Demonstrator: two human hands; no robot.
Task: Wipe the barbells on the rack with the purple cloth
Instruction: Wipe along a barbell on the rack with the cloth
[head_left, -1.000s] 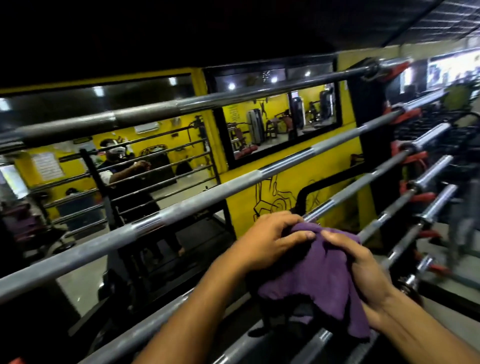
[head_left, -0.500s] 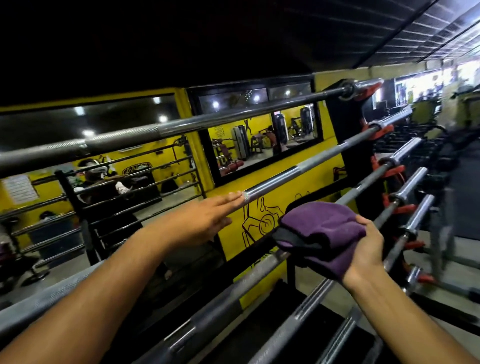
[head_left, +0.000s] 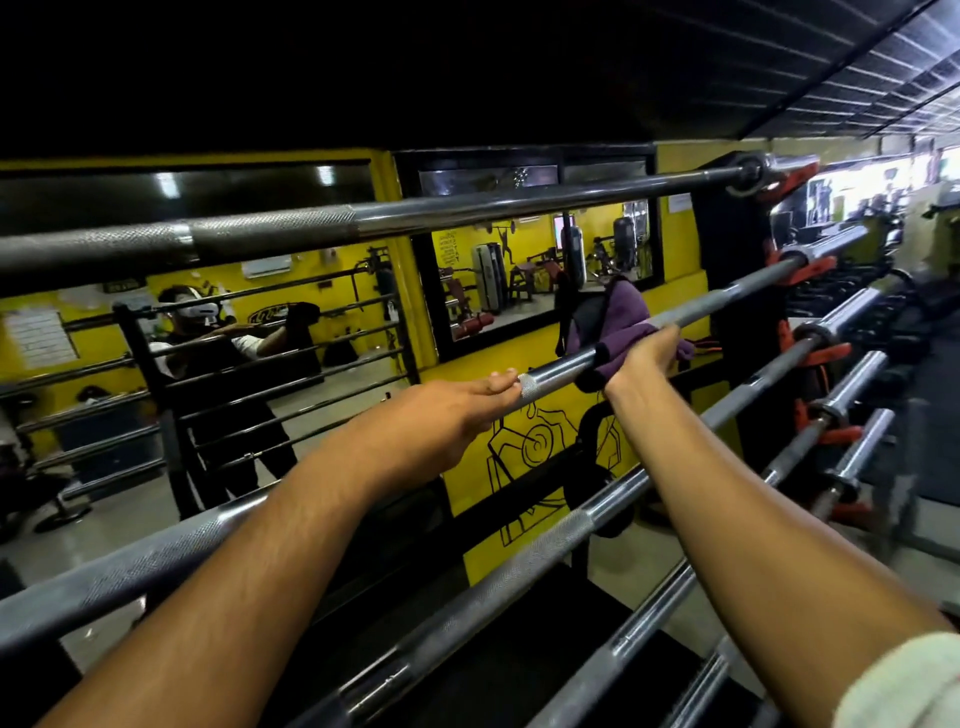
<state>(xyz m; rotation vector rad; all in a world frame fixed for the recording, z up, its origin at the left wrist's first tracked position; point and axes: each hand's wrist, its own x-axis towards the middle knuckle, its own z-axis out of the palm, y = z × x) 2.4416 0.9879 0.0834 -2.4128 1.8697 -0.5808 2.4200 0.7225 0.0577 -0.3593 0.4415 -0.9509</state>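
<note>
Head view, six barbells (head_left: 727, 296), one purple cloth (head_left: 621, 325), two hands (head_left: 641, 356)

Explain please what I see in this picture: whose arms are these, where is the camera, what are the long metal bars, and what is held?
The camera is worn on a person's head and looks forward and down, so the two bare arms reaching out are that person's own. There is no machine here. The long metal bars are barbells lying one below another on a black rack with red hooks in a gym. The right hand grips a purple cloth and wraps it around the second barbell from the top, as if to wipe it. The left hand rests on the same bar, nearer to the camera, with fingers fairly straight. Behind the rack is a yellow wall with mirrors; the left mirror shows the person's reflection.
</note>
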